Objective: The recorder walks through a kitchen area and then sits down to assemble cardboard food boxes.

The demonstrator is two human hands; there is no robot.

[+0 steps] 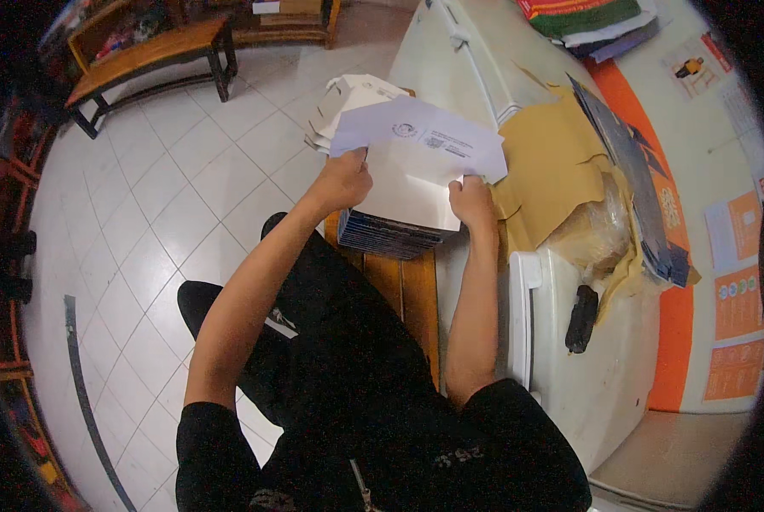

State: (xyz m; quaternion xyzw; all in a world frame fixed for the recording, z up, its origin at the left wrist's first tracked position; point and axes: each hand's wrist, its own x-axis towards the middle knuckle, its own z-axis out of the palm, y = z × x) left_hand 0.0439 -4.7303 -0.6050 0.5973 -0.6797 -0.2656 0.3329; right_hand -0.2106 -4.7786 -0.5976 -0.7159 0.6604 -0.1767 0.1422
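Note:
A white printed sheet [420, 128], which looks like thin card, is held up at both sides with its far edge raised and bent. My left hand [346, 181] is closed on its left side, thumb and fingers pinching the edge. On the right side my right hand [473, 202] grips it the same way. Directly beneath lies a stack of flat card pieces [390, 237], white on top with dark blue edges, on a wooden slatted bench [383, 275]. Behind the sheet are white folded card pieces [360, 90], partly hidden by it.
White chest-like appliances [595, 375] stand close on my right. On them lie torn brown paper [552, 154], clear plastic wrap [593, 229], a black object [581, 318], dark flat boards [625, 158] and folded cloths [591, 19]. A wooden bench [151, 68] stands at the far left on the tiled floor.

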